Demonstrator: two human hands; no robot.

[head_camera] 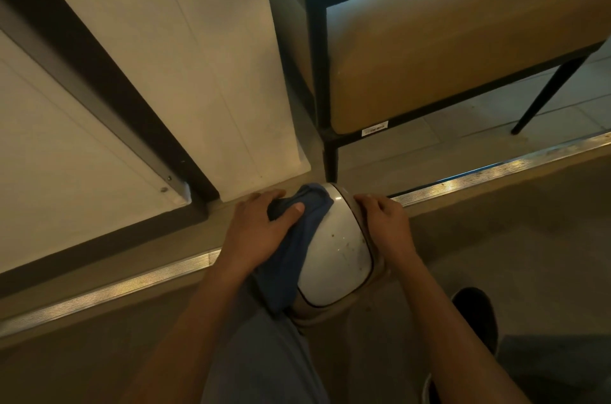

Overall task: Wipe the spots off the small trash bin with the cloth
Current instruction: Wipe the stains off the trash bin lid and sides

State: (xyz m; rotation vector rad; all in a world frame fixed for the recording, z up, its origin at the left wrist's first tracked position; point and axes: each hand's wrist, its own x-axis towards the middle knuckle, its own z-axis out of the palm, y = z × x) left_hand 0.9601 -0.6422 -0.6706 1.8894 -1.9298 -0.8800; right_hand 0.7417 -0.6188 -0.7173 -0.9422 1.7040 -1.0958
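Observation:
A small trash bin (pixel 340 245) with a white domed lid stands on the floor just below the middle of the view. Brown spots dot the right part of the lid. A blue cloth (pixel 294 258) drapes over the lid's left half and hangs down its near side. My left hand (pixel 261 228) presses on the cloth, fingers spread and thumb lying across the fabric. My right hand (pixel 383 222) grips the bin's right edge with curled fingers.
A metal threshold strip (pixel 496 172) crosses the floor behind the bin. A white panel with a dark frame (pixel 132 89) stands at the left. A tan padded bench on black legs (pixel 446 56) sits behind. My knee (pixel 264 354) and shoe (pixel 476 314) are near the bin.

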